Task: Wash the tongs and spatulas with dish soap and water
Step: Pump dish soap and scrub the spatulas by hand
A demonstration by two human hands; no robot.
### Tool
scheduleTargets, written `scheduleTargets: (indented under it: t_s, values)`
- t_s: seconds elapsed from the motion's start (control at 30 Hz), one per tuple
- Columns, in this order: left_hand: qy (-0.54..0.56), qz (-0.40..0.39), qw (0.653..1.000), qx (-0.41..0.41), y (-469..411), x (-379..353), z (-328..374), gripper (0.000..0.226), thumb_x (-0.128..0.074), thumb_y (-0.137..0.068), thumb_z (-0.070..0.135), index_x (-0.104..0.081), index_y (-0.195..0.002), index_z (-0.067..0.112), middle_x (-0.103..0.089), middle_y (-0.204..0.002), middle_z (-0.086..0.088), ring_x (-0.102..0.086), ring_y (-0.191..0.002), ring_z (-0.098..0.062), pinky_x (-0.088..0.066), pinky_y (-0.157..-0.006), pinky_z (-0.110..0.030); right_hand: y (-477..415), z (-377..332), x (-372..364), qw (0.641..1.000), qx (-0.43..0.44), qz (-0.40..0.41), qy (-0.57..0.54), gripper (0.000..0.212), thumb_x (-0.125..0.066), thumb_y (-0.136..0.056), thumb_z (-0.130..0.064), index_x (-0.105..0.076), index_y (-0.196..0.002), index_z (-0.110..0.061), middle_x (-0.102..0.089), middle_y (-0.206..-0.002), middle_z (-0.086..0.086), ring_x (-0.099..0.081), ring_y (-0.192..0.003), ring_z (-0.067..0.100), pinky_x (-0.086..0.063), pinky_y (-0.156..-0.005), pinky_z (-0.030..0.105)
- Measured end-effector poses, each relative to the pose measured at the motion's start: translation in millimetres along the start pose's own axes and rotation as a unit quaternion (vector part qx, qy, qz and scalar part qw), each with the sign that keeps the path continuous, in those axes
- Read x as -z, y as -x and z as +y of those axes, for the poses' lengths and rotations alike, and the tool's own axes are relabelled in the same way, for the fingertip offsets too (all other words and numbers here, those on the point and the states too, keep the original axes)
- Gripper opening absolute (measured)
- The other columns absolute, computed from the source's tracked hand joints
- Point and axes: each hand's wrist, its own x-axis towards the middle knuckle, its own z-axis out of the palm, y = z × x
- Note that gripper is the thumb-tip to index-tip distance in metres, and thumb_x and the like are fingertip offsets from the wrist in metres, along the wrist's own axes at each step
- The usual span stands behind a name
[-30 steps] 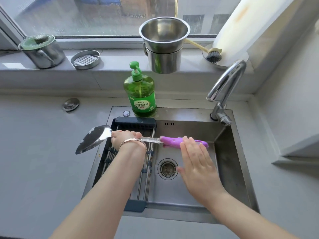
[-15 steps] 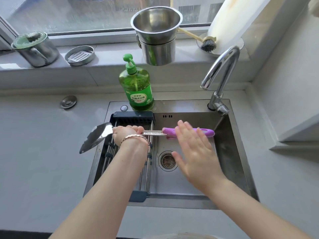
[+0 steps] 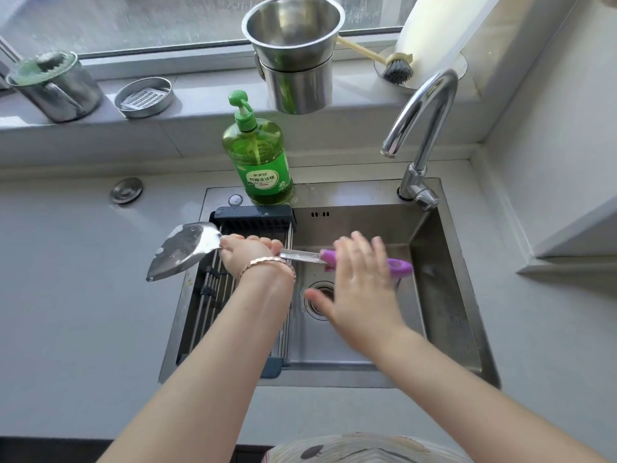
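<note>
Right hand (image 3: 360, 289): you lay it flat, fingers straight, gripping nothing, over the smooth purple handle (image 3: 400, 267), likely to rub it clean.
Left hand (image 3: 247, 253): you squeeze the thin metal neck to hold it level.
Spatula (image 3: 187, 252): it hangs over the steel sink (image 3: 447, 295), shiny soapy blade poking left.
Soap bottle (image 3: 258, 162): round, green, far behind the sink, close for pumping.
</note>
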Motion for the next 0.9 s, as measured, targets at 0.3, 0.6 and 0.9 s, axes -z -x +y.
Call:
scheduleTargets:
  t_s: [0.3,0.6,0.9]
  values:
    - [0.074,0.029,0.996,0.029,-1,4,5,0.037,-0.022,-0.102,0.024,-0.028,-0.065,0.017,-0.022,-0.023,0.007,-0.019,-0.018,-0.008,-0.016,-0.025,-0.012,8,8,-3,0.998,0.046,0.025,0.022,0.070,-0.023,-0.091,-0.052,-0.050,-0.119,0.006,-0.063,-0.116,0.020,-0.058,-0.112,0.034,-0.024,-0.106,0.045]
    - [0.092,0.025,0.995,0.040,-3,13,10,0.036,-0.024,-0.100,0.018,-0.024,-0.064,0.015,-0.017,-0.029,0.007,-0.013,-0.024,-0.009,-0.014,-0.033,-0.009,-8,59,35,0.939,0.018,-0.245,-0.240,0.034,-0.053,-0.083,-0.054,-0.058,-0.089,-0.021,-0.052,-0.070,-0.006,-0.049,-0.061,0.012,-0.036,-0.057,0.025]
    - [0.054,0.010,0.995,0.085,9,3,-3,0.037,-0.031,-0.099,0.020,-0.028,-0.062,0.015,-0.019,-0.026,0.008,-0.016,-0.020,-0.007,-0.015,-0.031,-0.008,-17,29,39,0.952,0.054,-0.267,-0.140,0.049,-0.032,-0.090,-0.061,-0.043,-0.069,-0.018,-0.045,-0.061,-0.005,-0.046,-0.063,0.021,-0.035,-0.058,0.030]
